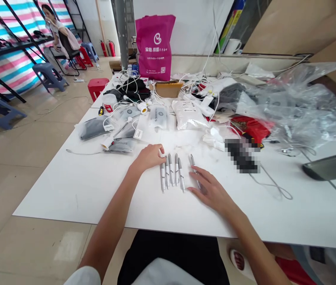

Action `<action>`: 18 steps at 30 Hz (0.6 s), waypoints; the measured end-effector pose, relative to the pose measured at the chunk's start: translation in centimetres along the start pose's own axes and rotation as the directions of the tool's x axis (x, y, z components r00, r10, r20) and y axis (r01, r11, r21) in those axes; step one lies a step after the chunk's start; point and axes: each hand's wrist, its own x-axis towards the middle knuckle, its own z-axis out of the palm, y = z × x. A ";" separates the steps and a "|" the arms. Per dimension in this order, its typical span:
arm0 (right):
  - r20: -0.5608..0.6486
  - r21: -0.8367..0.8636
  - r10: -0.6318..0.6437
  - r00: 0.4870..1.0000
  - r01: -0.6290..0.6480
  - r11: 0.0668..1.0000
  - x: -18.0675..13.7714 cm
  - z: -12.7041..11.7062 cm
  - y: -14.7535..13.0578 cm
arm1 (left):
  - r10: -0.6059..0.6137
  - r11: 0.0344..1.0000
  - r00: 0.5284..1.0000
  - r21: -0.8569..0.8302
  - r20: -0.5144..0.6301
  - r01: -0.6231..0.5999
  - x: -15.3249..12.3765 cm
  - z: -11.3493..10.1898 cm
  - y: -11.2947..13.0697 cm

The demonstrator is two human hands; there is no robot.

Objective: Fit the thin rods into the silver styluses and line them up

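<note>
Several white-and-grey pens (172,172) lie side by side on the white table (102,194), pointing away from me. My left hand (148,158) rests at the top of the row's left end. Its fingers are curled, with a gap between thumb and forefinger and no pen seen in it. The thumb tip is close to the leftmost pen (163,177). To the right, a single pen (193,160) lies apart from the row. My right hand (211,188) lies beside it with fingers spread, the fingertips over its lower part, which they partly hide.
Behind the pens are grey packets (120,145), a white packet (189,114), tangled white cables and a pink bag (155,47). Clear plastic wrap (301,107) and a dark cylindrical object (331,165) stand on the right. A person (62,35) sits far left near stools (49,75).
</note>
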 end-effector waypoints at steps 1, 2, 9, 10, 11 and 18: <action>0.000 -0.023 -0.015 1.000 0.015 1.000 -0.3 0.3 0.0 | -0.001 0.998 1.000 -0.065 0.017 0.002 0.0 -0.3 -0.1; -0.003 -0.038 -0.030 1.000 0.030 0.999 -0.4 0.4 0.0 | -0.001 0.989 0.999 -0.144 0.041 0.007 0.0 -0.6 -0.3; -0.077 0.189 0.123 0.989 -0.107 0.976 -0.2 -0.5 -0.3 | 0.124 0.708 0.989 -0.692 -0.077 -0.142 -0.9 -2.2 0.9; -0.096 0.284 0.161 0.982 -0.128 0.950 0.3 -0.6 -0.4 | 0.115 0.666 0.983 -0.723 -0.144 -0.183 -1.0 -1.9 1.3; -0.116 0.388 0.196 0.974 -0.137 0.911 0.9 -0.6 -0.6 | 0.107 0.631 0.975 -0.744 -0.195 -0.218 -0.9 -1.6 1.6; -0.141 0.623 0.297 0.944 -0.148 0.768 8.9 -0.6 1.0 | 0.028 0.460 0.972 -0.860 -0.235 -0.221 -0.5 2.1 2.3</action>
